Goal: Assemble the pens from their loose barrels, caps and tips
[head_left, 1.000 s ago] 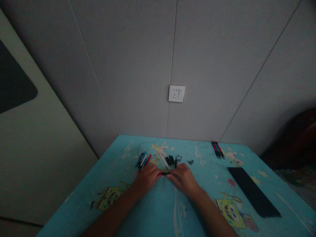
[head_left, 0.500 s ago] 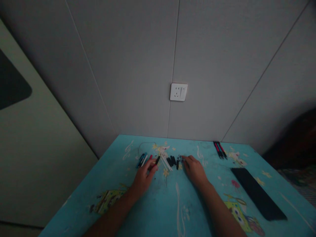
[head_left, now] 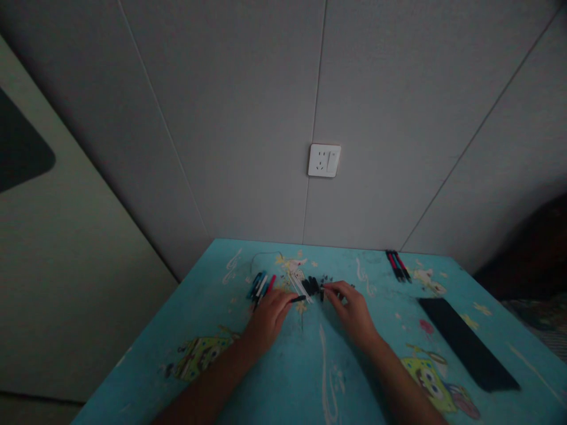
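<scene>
My left hand (head_left: pixel 267 314) is closed around a dark pen barrel (head_left: pixel 298 299), whose black end points right from between thumb and fingers. My right hand (head_left: pixel 353 311) has thumb and forefinger pinched together beside a short black piece (head_left: pixel 322 294); whatever lies between the fingertips is too small to make out. Between the hands are several short black grips (head_left: pixel 310 285) and a fan of thin white refills (head_left: pixel 297 284). Small dark bits (head_left: pixel 326 277) lie scattered just beyond my right fingertips. Blue, white and pink pen barrels (head_left: pixel 260 284) are heaped by my left hand.
A blue cartoon-print table (head_left: pixel 283 378) meets a grey wall with a white socket (head_left: pixel 325 160). Several red-and-black pens (head_left: pixel 398 265) lie side by side at the back right. A long dark flat strip (head_left: pixel 469 345) rests on the right side.
My left hand has moved a little right and lowered, and the barrel in it has tipped from slanting up to nearly level. My right fingertips came from the small bits toward the black piece.
</scene>
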A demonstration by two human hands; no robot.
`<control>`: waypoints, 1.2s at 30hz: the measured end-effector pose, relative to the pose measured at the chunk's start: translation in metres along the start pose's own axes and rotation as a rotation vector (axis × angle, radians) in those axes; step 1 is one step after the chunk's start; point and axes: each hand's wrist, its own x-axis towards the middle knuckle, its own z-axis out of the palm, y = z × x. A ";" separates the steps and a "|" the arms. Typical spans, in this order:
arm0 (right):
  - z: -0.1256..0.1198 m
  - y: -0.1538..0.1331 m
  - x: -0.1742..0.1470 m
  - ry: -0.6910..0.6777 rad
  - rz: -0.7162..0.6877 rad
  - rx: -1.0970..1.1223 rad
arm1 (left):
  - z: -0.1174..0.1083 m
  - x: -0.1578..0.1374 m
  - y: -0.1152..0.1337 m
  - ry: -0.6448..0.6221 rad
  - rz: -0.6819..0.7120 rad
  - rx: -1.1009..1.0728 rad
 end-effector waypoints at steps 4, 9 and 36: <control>0.006 -0.025 -0.007 -0.068 -0.006 0.207 | 0.000 0.000 0.001 -0.034 0.007 0.094; 0.008 -0.028 -0.008 -0.079 -0.002 0.243 | 0.001 -0.001 0.002 -0.053 0.008 0.103; 0.020 -0.022 -0.017 -0.170 -0.142 -0.073 | -0.001 -0.002 -0.012 -0.137 0.126 0.208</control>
